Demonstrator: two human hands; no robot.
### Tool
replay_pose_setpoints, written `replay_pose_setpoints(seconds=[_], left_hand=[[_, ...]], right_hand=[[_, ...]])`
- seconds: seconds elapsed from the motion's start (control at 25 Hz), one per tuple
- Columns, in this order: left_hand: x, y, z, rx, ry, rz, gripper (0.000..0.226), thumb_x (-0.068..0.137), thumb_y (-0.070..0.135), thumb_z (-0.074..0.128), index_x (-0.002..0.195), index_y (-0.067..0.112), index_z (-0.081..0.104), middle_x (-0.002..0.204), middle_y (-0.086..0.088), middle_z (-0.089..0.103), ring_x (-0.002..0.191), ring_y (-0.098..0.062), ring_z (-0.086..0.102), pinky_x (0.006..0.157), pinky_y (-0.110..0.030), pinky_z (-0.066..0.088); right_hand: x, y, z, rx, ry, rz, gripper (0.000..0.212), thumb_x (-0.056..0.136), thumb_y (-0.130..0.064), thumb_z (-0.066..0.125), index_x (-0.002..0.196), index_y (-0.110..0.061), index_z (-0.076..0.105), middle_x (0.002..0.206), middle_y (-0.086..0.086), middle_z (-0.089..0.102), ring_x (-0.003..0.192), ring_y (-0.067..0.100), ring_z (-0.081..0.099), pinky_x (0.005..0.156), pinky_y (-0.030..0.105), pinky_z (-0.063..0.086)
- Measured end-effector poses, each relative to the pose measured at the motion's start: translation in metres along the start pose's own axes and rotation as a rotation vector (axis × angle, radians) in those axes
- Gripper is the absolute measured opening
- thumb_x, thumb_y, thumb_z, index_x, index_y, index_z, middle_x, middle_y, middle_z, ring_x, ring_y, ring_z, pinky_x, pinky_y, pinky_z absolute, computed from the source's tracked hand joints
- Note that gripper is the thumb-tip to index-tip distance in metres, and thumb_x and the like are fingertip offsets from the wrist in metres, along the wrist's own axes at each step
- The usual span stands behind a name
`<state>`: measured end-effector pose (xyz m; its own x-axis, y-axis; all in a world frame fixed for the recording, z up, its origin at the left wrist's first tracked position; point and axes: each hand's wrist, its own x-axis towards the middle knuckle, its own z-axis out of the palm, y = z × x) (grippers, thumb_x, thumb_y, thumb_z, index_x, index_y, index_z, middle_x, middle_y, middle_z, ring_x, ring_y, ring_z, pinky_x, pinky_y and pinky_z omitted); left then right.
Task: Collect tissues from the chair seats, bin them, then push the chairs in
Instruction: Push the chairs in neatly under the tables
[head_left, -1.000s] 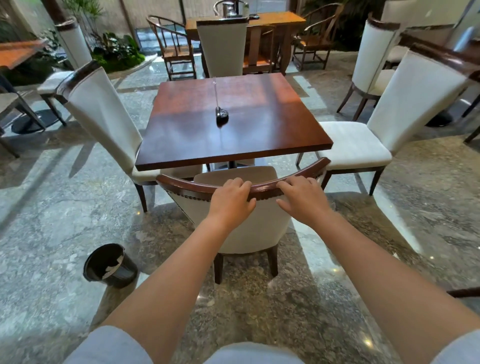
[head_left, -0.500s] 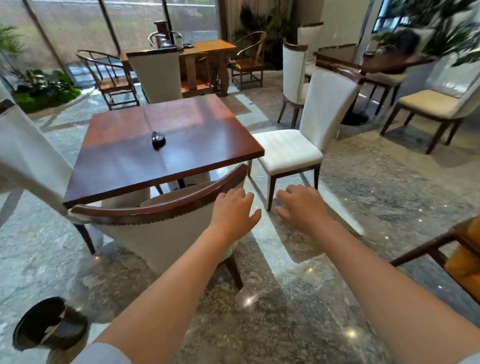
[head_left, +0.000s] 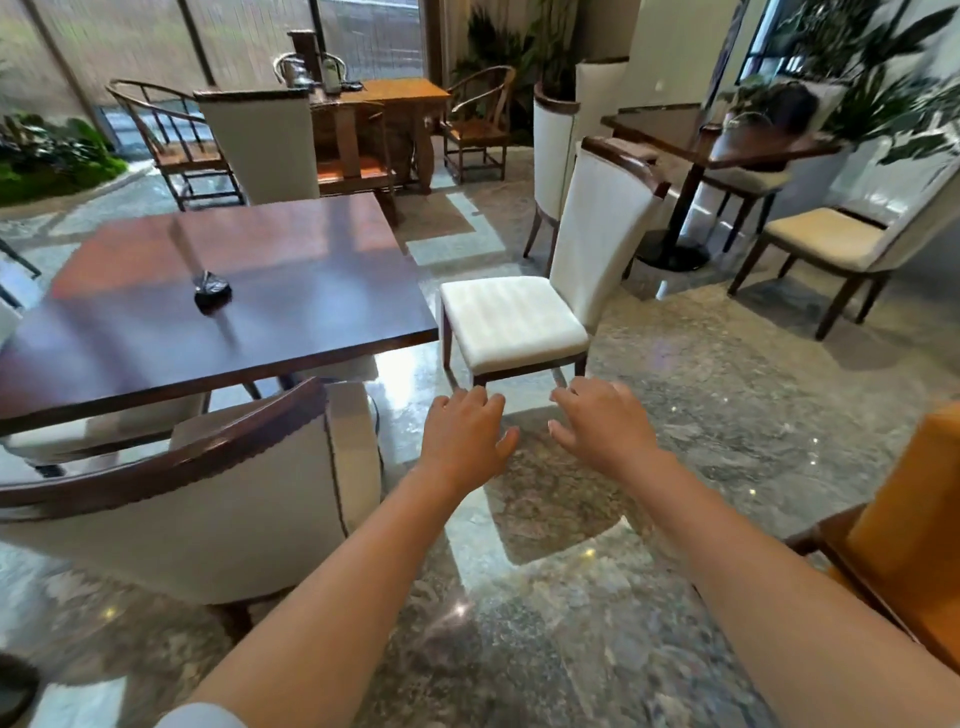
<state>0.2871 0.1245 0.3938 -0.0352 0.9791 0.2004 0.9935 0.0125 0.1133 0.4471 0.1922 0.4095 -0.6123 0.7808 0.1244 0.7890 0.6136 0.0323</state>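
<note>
Both hands hang released above the polished, veined stone floor (head_left: 545, 597), the left hand (head_left: 464, 435) and right hand (head_left: 604, 427) with fingers loosely spread and each grip holding nothing. Just left of them the curved-back chair (head_left: 218, 499), cream upholstery under a dark wooden rail, sits tucked under the glossy reddish-brown square worktop (head_left: 218, 291), which carries a small dark object (head_left: 211, 289). Beyond the hands the tall-backed white chair (head_left: 524, 317), its ribbed padded seat bare, stands pulled out beside the worktop's right edge.
</note>
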Motion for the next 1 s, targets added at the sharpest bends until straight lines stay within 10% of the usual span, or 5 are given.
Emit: replay_pose_setpoints(seconds=[1.0], left_hand=[[0.524, 0.133, 0.118, 0.007, 0.052, 0.126, 0.041, 0.089, 0.044, 0.042, 0.110, 0.013, 0.058, 0.102, -0.007, 0.063, 0.095, -0.027, 0.057, 0.079, -0.036, 0.040]], right_hand=[[0.313, 0.408, 0.048, -0.012, 0.117, 0.169, 0.030, 0.087, -0.034, 0.052, 0.106, -0.011, 0.058, 0.104, 0.011, 0.063, 0.098, 0.030, 0.056, 0.086, 0.041, 0.041]])
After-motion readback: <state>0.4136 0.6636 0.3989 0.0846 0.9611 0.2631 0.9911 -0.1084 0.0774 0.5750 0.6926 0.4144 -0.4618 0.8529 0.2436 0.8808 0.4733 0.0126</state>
